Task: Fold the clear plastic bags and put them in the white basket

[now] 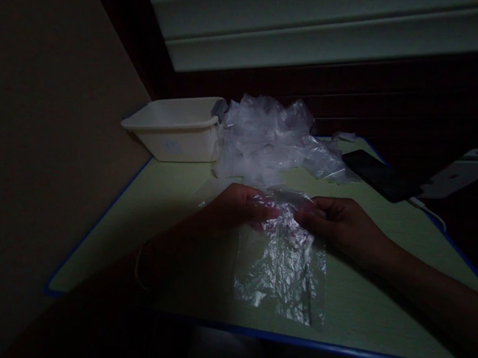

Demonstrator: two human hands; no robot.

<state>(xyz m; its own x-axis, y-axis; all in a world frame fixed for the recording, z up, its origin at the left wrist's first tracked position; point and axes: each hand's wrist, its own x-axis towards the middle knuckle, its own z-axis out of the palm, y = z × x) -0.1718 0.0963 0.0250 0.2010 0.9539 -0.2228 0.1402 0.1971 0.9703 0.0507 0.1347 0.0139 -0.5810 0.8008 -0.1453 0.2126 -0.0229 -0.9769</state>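
A clear, crinkled plastic bag [282, 269] hangs toward me over the near middle of the table. Its upper left part is pinched in my left hand [239, 206], the thumb lying on top of the film. On the other side my right hand [338, 221] grips the upper right part, thumb pointing inward. The fingers of both hands are partly hidden behind the film. Something pinkish shows through the plastic between the hands, and I cannot make out whether it is fingers or contents. Just beyond the hands lies a heap of clear plastic bags [267, 135].
A cream plastic tub [185, 147] stands at the back left, beside the heap. On the right lie a dark phone-like slab [381, 173] and a white device [461, 179] with a white cable [429, 210]. The pale green table [163, 203] has a blue edge. The light is dim.
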